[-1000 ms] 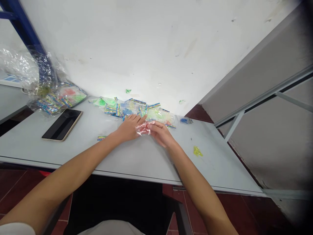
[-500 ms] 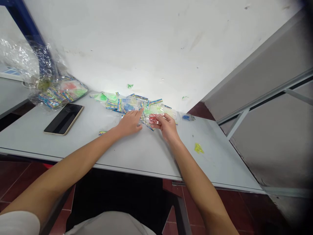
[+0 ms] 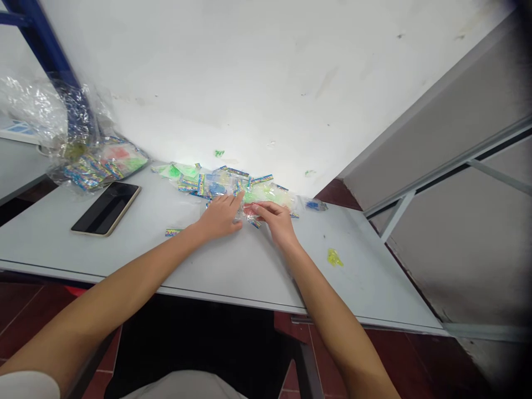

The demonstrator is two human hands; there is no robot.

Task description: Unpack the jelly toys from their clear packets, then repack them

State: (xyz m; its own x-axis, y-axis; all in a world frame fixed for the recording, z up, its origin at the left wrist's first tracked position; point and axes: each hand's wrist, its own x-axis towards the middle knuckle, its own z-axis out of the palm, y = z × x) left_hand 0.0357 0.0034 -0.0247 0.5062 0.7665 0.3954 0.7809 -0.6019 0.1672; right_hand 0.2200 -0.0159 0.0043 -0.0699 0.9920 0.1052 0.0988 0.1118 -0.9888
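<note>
Left hand [image 3: 219, 217] spread against clear packets [image 3: 220, 185] at the table's [image 3: 233, 271] back edge, right hand [image 3: 276, 220] pinching a red packet [image 3: 249, 211].

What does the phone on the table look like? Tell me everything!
The phone lies flat on the white table, with its dark, shiny glass screen facing up. It is a long rectangle with rounded corners and a thin gold-coloured edge, and it sits slantwise on the tabletop. Only the table seems to touch it; crinkly plastic bags lie just beyond it.
</note>
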